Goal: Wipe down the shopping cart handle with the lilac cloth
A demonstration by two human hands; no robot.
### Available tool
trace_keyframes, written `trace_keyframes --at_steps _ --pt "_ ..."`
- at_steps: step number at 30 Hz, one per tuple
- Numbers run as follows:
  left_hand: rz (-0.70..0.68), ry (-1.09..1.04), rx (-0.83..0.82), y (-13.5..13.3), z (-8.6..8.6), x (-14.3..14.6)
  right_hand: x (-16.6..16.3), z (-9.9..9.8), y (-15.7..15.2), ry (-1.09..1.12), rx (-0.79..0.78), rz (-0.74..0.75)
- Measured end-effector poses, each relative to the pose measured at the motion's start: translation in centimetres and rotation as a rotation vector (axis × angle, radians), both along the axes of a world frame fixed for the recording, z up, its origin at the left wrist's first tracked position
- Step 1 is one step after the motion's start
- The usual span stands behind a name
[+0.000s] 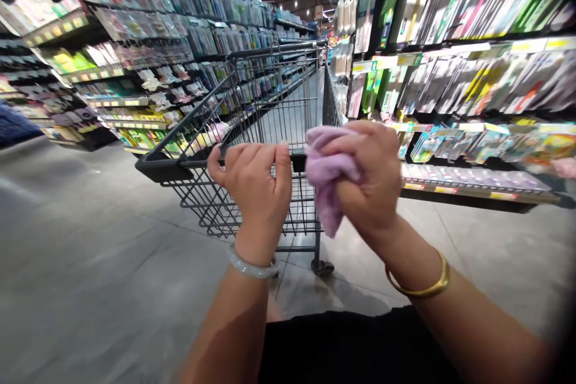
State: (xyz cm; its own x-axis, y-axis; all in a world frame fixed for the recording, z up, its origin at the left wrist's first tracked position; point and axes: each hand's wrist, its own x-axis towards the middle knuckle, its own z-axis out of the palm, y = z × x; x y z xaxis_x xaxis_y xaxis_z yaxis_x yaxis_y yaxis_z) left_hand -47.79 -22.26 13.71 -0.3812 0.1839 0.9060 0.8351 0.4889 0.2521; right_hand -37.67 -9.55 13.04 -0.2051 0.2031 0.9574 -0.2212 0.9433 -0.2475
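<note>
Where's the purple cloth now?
In the head view, the purple cloth is bunched in the right hand, just right of centre, in front of the shopping cart.

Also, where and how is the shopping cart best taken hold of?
Probably by the handle, from the near side, palm down: this bar runs crosswise along the near end, and the left hand is curled over it.

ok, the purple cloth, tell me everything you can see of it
The cloth is plain light purple and looks like soft fabric, with no print showing. It is crumpled and bunched in the right hand, a loose end hanging below. In view it overlaps the cart handle; contact there is unclear.
</note>
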Motion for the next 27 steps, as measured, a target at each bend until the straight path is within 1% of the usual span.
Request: trace_keyframes --at_steps 2,3,4,7,10,12,14,16,17,19,21,23,25,26,27 --pt "-0.004 0.011 0.012 0.0 0.1 0.3 -0.4 0.1 -0.2 -0.056 0.138 0.016" --pt "-0.031 0.020 0.001 0.1 0.2 0.5 -0.7 0.1 0.1 -0.055 0.159 0.034" --pt "-0.072 0.027 -0.022 0.2 0.2 0.7 -1.0 0.0 0.6 -0.035 0.137 0.050" --pt "-0.175 0.017 -0.103 0.6 0.0 1.2 -2.6 -0.7 2.2 0.055 -0.082 0.068" --pt "-0.170 -0.008 -0.131 0.8 -0.2 1.1 -3.9 -1.6 1.9 0.113 -0.260 0.064" --pt "-0.169 -0.006 -0.126 0.7 -0.3 0.8 -4.2 -2.0 0.9 0.143 -0.301 0.080" --pt "-0.175 0.001 -0.106 0.4 -0.3 0.4 -4.1 -2.3 0.1 0.159 -0.276 0.143" --pt "-0.182 0.005 -0.081 0.2 -0.3 0.0 -4.3 -2.9 0.1 0.182 -0.263 0.232" --pt "-0.182 0.005 -0.075 0.1 -0.3 -0.1 -4.6 -3.5 0.5 0.194 -0.289 0.268" --pt "-0.175 0.013 -0.086 0.0 -0.3 -0.3 -5.4 -4.9 1.4 0.199 -0.398 0.321" --pt "-0.156 0.023 -0.123 -0.1 -0.3 -0.4 -6.4 -6.4 2.0 0.159 -0.528 0.345" --pt "-0.136 0.029 -0.150 -0.1 -0.3 -0.4 -6.9 -7.2 2.0 0.106 -0.667 0.361" --pt "-0.118 0.026 -0.161 0.0 -0.2 -0.3 -6.7 -6.8 1.3 0.096 -0.766 0.393" --pt "-0.111 0.022 -0.166 0.0 -0.2 -0.3 -6.3 -6.2 0.8 0.114 -0.772 0.417" --pt "-0.104 0.021 -0.170 0.0 -0.2 -0.3 -5.9 -5.5 0.4 0.141 -0.738 0.439"
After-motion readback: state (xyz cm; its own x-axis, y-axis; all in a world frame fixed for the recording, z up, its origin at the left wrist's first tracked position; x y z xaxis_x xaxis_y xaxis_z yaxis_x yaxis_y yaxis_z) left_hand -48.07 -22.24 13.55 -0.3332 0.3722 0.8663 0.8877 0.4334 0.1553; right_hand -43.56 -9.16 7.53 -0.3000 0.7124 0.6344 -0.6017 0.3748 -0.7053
